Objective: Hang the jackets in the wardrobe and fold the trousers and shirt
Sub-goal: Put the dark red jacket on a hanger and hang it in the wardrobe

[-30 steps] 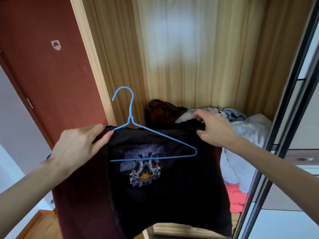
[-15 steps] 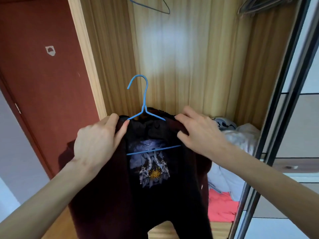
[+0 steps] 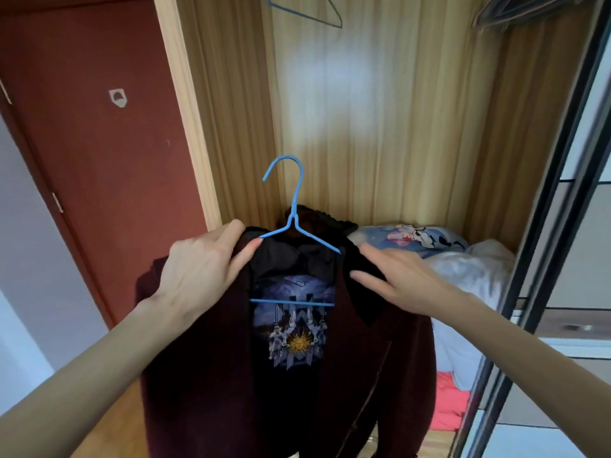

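A dark maroon jacket [image 3: 205, 375] with a printed black lining panel [image 3: 292, 342] hangs on a blue wire hanger [image 3: 291, 223] in front of the open wardrobe. Its hook points up, free of any rail. My left hand [image 3: 201, 276] grips the jacket's left shoulder over the hanger arm. My right hand [image 3: 393, 279] lies on the right shoulder, fingers spread over the dark collar. The hanger's right end is hidden under the fabric.
Empty hangers [image 3: 310, 11] hang at the top of the wardrobe, with more at the upper right [image 3: 529, 11]. Bedding and a printed pillow [image 3: 413, 238] are piled inside, with red cloth [image 3: 449, 401] below. A sliding door frame [image 3: 549, 226] stands on the right and a red door [image 3: 99, 160] on the left.
The jacket's sides have been drawn further over the hanger's shoulders. My right hand has shifted outward along the right shoulder and flattened. The view has tilted slightly.
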